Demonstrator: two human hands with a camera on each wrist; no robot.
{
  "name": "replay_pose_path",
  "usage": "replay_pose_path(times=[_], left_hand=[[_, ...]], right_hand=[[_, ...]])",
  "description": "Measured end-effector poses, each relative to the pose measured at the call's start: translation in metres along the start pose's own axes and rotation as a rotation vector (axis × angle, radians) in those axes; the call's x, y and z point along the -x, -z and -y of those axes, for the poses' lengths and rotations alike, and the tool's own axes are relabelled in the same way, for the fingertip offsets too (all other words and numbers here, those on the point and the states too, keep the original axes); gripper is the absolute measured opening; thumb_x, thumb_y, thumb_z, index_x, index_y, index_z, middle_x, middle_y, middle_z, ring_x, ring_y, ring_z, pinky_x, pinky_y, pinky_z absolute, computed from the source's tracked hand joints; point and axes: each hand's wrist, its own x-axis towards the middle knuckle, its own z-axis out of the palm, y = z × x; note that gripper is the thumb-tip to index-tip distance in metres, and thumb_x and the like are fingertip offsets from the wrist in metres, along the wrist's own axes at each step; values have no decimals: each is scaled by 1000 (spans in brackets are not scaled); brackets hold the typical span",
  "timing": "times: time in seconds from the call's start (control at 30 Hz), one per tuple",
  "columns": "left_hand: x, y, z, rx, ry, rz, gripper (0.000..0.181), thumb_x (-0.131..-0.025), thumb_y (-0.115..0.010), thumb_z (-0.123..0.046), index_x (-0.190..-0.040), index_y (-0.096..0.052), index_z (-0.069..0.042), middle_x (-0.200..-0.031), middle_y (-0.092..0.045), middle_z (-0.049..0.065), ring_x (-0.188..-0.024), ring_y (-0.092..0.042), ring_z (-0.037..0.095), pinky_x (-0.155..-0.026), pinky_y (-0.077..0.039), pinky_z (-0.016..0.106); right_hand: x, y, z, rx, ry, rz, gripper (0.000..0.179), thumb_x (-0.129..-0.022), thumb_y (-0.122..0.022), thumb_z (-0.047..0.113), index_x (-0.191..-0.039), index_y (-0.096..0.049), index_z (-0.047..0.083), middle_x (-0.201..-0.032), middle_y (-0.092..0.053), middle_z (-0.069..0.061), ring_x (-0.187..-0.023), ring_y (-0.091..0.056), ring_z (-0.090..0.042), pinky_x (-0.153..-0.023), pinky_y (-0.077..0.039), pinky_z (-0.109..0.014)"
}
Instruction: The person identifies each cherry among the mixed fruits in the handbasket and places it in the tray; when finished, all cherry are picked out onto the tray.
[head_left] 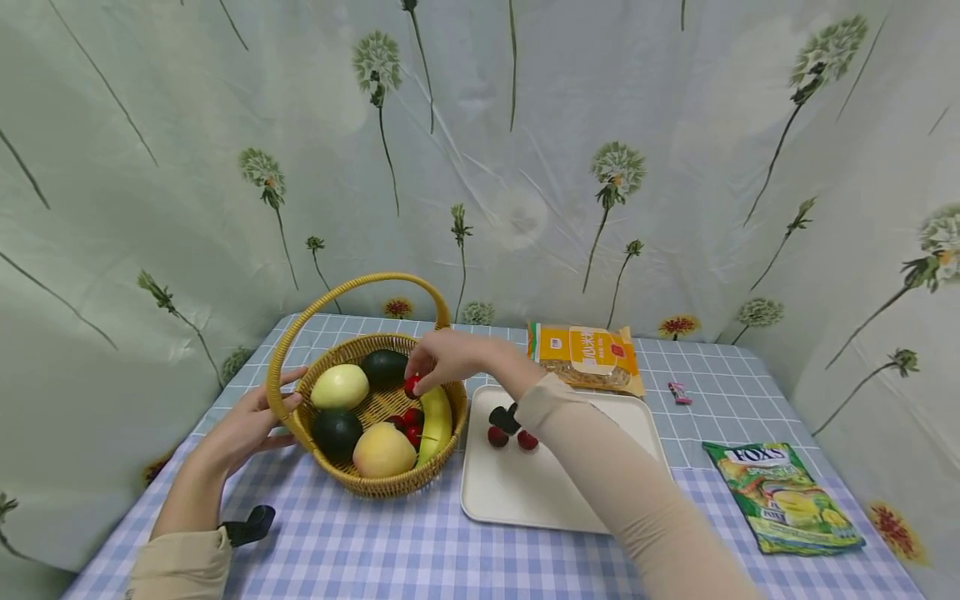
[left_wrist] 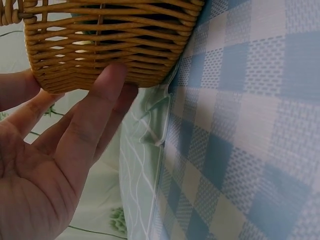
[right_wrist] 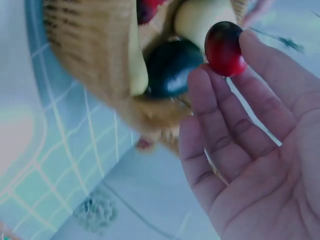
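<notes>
A wicker basket (head_left: 390, 487) with a tall arched handle stands on the left of the table. My left hand (head_left: 251, 421) holds its left side near the handle's base, with fingers (left_wrist: 107, 85) against the woven wall in the left wrist view. Over the basket's right part, my right hand (head_left: 442, 357) pinches a dark red cherry (right_wrist: 223, 50) between thumb and fingertips. Inside lie dark green avocados (head_left: 337, 433), a pale yellow-green fruit (head_left: 340, 387), a peach (head_left: 384, 450), a banana (head_left: 437, 421) and several red cherries (head_left: 413, 417).
To the right of the basket is a white tray (head_left: 517, 500) with two cherries (head_left: 527, 440), partly under my right forearm. Behind it lies an orange food bag (head_left: 588, 357). A small pink wrapped candy (head_left: 679, 392) and a green FOX'S bag (head_left: 783, 498) lie farther right.
</notes>
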Motion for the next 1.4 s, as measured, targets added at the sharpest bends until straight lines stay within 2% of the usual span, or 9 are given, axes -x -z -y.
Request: replay_pose_path(times=[0.23, 0.33, 0.6, 0.93, 1.17, 1.4], left_hand=[[-5, -3, 6, 50, -24, -5, 69, -115, -50, -34, -173, -19, -12, -162, -40, 34, -115, -63, 4, -102, -59, 60], [-8, -5, 6, 58, -27, -11, 69, -115, -51, -35, -173, -20, -12, -161, -41, 33, -110, -63, -2, -102, -59, 59], [-7, -4, 9, 54, -25, -14, 70, -115, -50, -36, -173, -19, -13, -162, -40, 31, -108, -61, -6, -103, -58, 60], [-6, -2, 10, 58, -25, -10, 72, -114, -51, -39, -173, -18, -13, -165, -36, 30, -108, -60, -10, -103, -58, 61], [-7, -2, 10, 63, -30, -11, 72, -114, -51, -39, -173, -18, -14, -165, -36, 30, -108, -60, -10, -103, -59, 59], [-6, -1, 11, 63, -18, -10, 72, -114, -51, -39, -174, -17, -15, -166, -34, 31, -108, -60, -10, -104, -57, 61]], right_hand=[[48, 7, -22, -87, -27, -56, 32, -103, -75, 24, -132, -75, 11, -113, -78, 1, -103, -71, -9, -94, -58, -25], [66, 5, -33, -112, -46, -84, 32, -103, -75, 25, -132, -75, 12, -112, -78, 3, -103, -71, -8, -95, -58, -27], [107, -6, -57, -155, -75, -151, 31, -102, -75, 25, -131, -75, 12, -111, -78, 4, -101, -71, -10, -97, -59, -32], [151, -27, -90, -200, -164, -218, 29, -102, -76, 27, -128, -76, 13, -109, -77, 4, -100, -69, -12, -98, -60, -36], [169, -47, -107, -208, -244, -229, 27, -100, -78, 28, -125, -77, 17, -105, -76, 8, -98, -68, -10, -96, -59, -32], [177, -58, -118, -234, -255, -235, 25, -100, -78, 27, -122, -77, 16, -103, -76, 8, -97, -69, -11, -91, -58, -28]])
